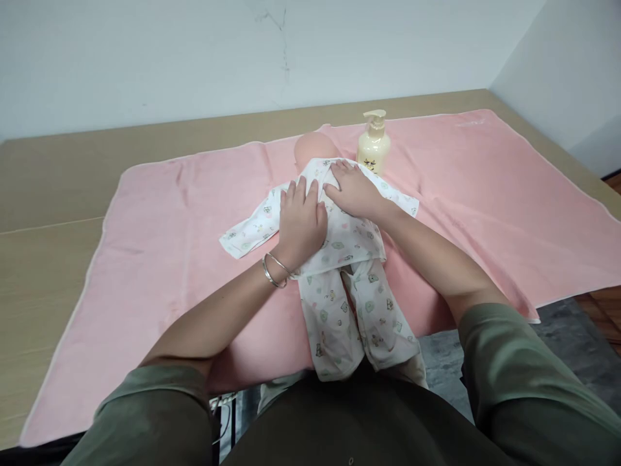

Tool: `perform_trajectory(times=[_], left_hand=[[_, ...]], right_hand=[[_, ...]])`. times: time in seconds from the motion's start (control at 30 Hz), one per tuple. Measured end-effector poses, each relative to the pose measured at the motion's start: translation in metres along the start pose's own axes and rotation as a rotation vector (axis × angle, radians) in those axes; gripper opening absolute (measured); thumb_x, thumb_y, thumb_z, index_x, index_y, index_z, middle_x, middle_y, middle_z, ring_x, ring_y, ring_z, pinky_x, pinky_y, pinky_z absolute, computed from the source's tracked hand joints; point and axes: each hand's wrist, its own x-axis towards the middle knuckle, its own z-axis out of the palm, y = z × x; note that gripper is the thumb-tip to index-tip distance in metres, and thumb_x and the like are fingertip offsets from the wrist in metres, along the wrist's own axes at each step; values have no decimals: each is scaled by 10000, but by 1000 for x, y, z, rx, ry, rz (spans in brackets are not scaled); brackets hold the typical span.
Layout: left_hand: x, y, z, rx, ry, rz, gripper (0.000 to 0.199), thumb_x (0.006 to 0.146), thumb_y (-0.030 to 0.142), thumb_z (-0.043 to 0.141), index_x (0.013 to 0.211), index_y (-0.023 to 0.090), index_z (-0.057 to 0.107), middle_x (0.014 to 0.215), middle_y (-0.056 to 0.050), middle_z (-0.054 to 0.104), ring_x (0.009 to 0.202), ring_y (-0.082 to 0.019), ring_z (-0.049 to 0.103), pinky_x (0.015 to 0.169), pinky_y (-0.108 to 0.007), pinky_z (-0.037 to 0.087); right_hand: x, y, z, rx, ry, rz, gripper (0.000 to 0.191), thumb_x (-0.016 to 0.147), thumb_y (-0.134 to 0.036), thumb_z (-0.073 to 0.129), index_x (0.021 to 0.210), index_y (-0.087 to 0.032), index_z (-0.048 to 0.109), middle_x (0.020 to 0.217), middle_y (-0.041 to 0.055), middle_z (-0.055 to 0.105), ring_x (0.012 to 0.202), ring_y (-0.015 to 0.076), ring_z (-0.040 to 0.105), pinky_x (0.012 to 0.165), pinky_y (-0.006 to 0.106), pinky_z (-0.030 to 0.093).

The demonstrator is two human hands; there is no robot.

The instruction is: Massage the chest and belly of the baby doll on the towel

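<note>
A baby doll lies on the pink blanket, its bald head [315,147] pointing away from me. It wears a white printed top [342,244] and matching trousers [330,317], whose legs hang over the near table edge against me. My left hand [303,220] rests flat on the left part of the top, fingers stretched, a silver bangle [273,270] at the wrist. On the upper right of the top lies my right hand [355,191], palm down with fingers extended. Both sleeves spread out sideways. The doll's face is not visible.
A cream pump bottle [373,145] stands just behind the doll's right-hand shoulder. The pink blanket [150,246] covers much of the wooden table [48,175] and drapes over its front edge. A white wall [194,58] rises behind the table.
</note>
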Motion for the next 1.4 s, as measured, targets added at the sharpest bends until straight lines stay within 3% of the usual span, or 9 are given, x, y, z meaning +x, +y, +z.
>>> perform_trajectory(times=[0.13, 0.27, 0.4, 0.57, 0.73, 0.87, 1.07, 1.3, 1.4], left_hand=[[13, -11, -1, -33, -53, -72, 537, 950, 339, 384, 1453, 168, 463, 1554, -155, 420, 1475, -350, 328, 1215, -596, 226], [28, -29, 4, -67, 7, -36, 495, 966, 356, 374, 1387, 150, 533, 1455, -153, 538, 1400, -302, 446, 1206, -503, 311], [13, -17, 8, -15, 79, 41, 490, 995, 368, 333, 1382, 133, 521, 1460, -169, 519, 1414, -313, 421, 1205, -518, 310], [4, 2, 0, 4, 33, 78, 482, 974, 308, 323, 1353, 106, 541, 1475, -181, 499, 1439, -335, 386, 1214, -553, 284], [25, -13, -3, -57, -76, -68, 552, 948, 326, 376, 1416, 53, 482, 1495, -206, 477, 1437, -326, 397, 1228, -491, 283], [28, -26, 6, -112, -16, -39, 554, 984, 415, 342, 1433, 114, 461, 1503, -176, 476, 1445, -325, 377, 1232, -533, 240], [21, -26, 14, -133, 41, -33, 539, 995, 448, 334, 1420, 149, 478, 1497, -166, 485, 1445, -323, 374, 1229, -547, 227], [21, -23, 13, -123, 50, -41, 550, 986, 428, 320, 1415, 124, 479, 1494, -184, 484, 1441, -338, 376, 1220, -577, 232], [20, -24, 15, -130, 68, -40, 539, 989, 438, 325, 1415, 149, 487, 1487, -158, 501, 1436, -322, 386, 1226, -554, 236]], right_hand=[[-8, -11, 3, -70, 37, 23, 588, 982, -305, 358, 1442, 60, 403, 1529, 255, 427, 1470, 337, 347, 1238, 479, 231], [-25, -29, 2, -219, 52, -27, 535, 976, -218, 332, 1383, 110, 444, 1446, 306, 500, 1401, 362, 440, 1199, 475, 293], [-15, -14, -6, -134, -26, -56, 517, 984, -254, 308, 1361, 47, 495, 1451, 260, 518, 1405, 339, 442, 1188, 460, 323], [0, -2, -1, -76, -45, 12, 614, 1000, -337, 297, 1500, 19, 317, 1604, 202, 321, 1514, 318, 259, 1244, 489, 210], [-27, -30, -4, -277, 19, -12, 511, 1000, -253, 298, 1305, 88, 525, 1403, 304, 539, 1371, 356, 469, 1159, 459, 334], [-28, -25, -13, -264, -34, -44, 462, 1005, -305, 315, 1139, -12, 646, 1222, 244, 665, 1178, 327, 605, 1044, 439, 443], [-5, -1, -1, -152, 40, 13, 613, 1006, -412, 325, 1391, 45, 460, 1493, 259, 470, 1443, 339, 382, 1202, 481, 281], [-9, -5, 6, -155, 91, 18, 585, 990, -365, 346, 1333, 80, 507, 1461, 308, 483, 1415, 374, 418, 1200, 509, 277], [-5, 1, 6, -112, 73, -2, 619, 981, -398, 354, 1389, 54, 464, 1504, 281, 447, 1450, 370, 369, 1212, 531, 249]])
